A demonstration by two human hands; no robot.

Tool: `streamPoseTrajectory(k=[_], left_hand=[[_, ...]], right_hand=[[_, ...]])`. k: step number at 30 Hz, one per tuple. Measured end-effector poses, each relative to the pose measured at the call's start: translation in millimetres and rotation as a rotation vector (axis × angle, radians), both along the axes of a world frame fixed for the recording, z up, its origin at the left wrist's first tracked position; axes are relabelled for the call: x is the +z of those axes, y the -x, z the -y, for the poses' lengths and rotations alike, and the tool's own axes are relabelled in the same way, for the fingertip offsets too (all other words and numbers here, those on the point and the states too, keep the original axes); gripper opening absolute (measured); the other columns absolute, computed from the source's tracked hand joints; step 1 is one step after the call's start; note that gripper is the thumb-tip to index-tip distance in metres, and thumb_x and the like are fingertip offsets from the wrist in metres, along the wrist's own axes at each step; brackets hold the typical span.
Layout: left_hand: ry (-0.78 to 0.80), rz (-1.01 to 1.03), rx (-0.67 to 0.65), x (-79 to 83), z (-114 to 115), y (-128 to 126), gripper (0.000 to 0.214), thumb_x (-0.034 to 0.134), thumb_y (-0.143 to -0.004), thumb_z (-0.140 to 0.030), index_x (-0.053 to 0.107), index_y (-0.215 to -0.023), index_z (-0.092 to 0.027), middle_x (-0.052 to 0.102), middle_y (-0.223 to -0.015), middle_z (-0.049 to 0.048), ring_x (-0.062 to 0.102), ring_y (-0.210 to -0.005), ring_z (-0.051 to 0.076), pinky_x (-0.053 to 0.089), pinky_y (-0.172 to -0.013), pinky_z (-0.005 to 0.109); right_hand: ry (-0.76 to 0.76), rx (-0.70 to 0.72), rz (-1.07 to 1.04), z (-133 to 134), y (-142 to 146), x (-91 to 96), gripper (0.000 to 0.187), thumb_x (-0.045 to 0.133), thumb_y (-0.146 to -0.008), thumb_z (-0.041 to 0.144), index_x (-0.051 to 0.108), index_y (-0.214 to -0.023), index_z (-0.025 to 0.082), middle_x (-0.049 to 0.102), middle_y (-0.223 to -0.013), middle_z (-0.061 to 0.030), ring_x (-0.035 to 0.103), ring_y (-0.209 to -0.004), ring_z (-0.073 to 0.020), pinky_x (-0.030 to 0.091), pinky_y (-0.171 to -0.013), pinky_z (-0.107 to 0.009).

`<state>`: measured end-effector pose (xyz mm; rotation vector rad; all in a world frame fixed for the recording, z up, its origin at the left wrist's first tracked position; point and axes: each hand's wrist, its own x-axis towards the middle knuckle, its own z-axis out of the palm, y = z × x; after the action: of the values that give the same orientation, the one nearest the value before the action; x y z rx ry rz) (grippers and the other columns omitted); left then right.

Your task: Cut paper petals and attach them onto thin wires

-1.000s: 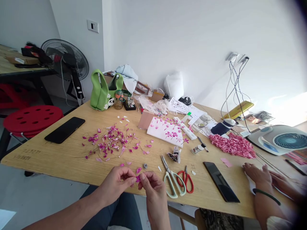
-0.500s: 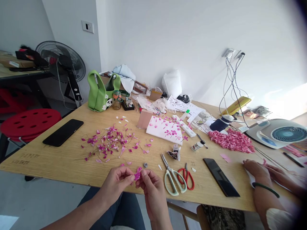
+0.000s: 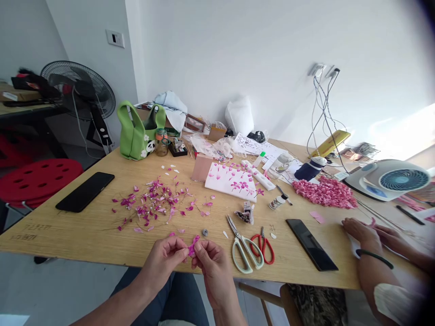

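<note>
My left hand (image 3: 166, 258) and my right hand (image 3: 210, 267) meet above the table's near edge. Their fingertips pinch a small magenta paper-like flower (image 3: 193, 245), and the fingers partly hide its base. A grey spool (image 3: 205, 232) lies just beyond my fingers. Further out spreads a loose scatter of magenta petals and thin stems (image 3: 149, 203). To the right of my right hand lie white-handled scissors (image 3: 242, 253) and red-handled snips (image 3: 263, 250). Another person's hands (image 3: 362, 233), one wrist wearing a dark bangle, rest at the table's right end.
A wooden table (image 3: 84, 235) holds two black phones (image 3: 84, 192), a white board with pink blossoms (image 3: 231, 182), a heap of pink pieces (image 3: 325, 192), a green bag (image 3: 137, 133) and a desk fan (image 3: 390, 180). A red stool (image 3: 37, 181) stands left.
The whole view has drifted, with the table sliding left and up in the frame. My hands stay together on the flower, which now shows more between my fingers. The other person's hands have barely moved.
</note>
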<state>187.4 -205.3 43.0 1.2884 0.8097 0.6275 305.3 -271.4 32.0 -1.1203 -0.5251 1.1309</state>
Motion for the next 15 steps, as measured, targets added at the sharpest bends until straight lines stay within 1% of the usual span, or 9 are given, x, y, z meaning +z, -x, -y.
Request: streamPoseTrajectory(k=[4,7,10,12,15], left_hand=[[-0.001,0.01,-0.031,-1.6,-1.2,0.4,0.021,0.061,-0.074,-0.031,0.059,-0.059,-0.016,0.059,-0.058,0.0004,0.053,-0.062,0.016,0.043,-0.064,0.026],[0.015,0.038,-0.084,-1.1,-2.3,0.6,0.02,0.06,-0.075,-0.03,0.058,-0.06,-0.016,0.06,-0.059,0.0013,0.056,-0.061,0.017,0.044,-0.063,0.027],[0.004,0.048,-0.13,0.8,-2.3,0.6,0.019,0.059,-0.075,-0.029,0.057,-0.061,-0.016,0.058,-0.059,0.0011,0.056,-0.06,0.017,0.045,-0.061,0.028],[-0.046,0.011,-0.121,1.9,-1.7,1.0,0.019,0.058,-0.075,-0.028,0.056,-0.06,-0.016,0.057,-0.058,0.0005,0.055,-0.06,0.017,0.044,-0.061,0.027],[-0.139,-0.063,-0.067,3.0,-0.6,2.2,0.02,0.057,-0.075,-0.027,0.056,-0.058,-0.016,0.056,-0.056,-0.0003,0.052,-0.059,0.015,0.041,-0.06,0.025]], right_hand=[[0.021,0.017,-0.05,1.4,-1.2,-2.6,0.033,0.075,-0.069,0.042,0.06,-0.066,0.013,0.056,-0.056,0.0011,0.048,-0.05,-0.0078,0.037,-0.051,-0.019],[0.05,0.096,-0.082,2.2,-4.2,-5.1,0.033,0.073,-0.071,0.042,0.061,-0.067,0.012,0.058,-0.055,-0.0001,0.049,-0.048,-0.0081,0.039,-0.049,-0.02],[0.062,0.157,-0.075,2.2,-6.6,-6.0,0.032,0.075,-0.069,0.04,0.062,-0.066,0.011,0.057,-0.054,-0.0001,0.048,-0.047,-0.0078,0.039,-0.048,-0.019],[0.049,0.143,-0.063,1.9,-6.6,-5.5,0.03,0.078,-0.066,0.038,0.063,-0.065,0.012,0.057,-0.054,0.0007,0.047,-0.047,-0.0075,0.038,-0.048,-0.019],[0.005,0.099,-0.037,1.6,-4.0,-4.6,0.029,0.079,-0.064,0.036,0.064,-0.065,0.012,0.057,-0.057,0.0012,0.046,-0.049,-0.0071,0.036,-0.049,-0.019]])
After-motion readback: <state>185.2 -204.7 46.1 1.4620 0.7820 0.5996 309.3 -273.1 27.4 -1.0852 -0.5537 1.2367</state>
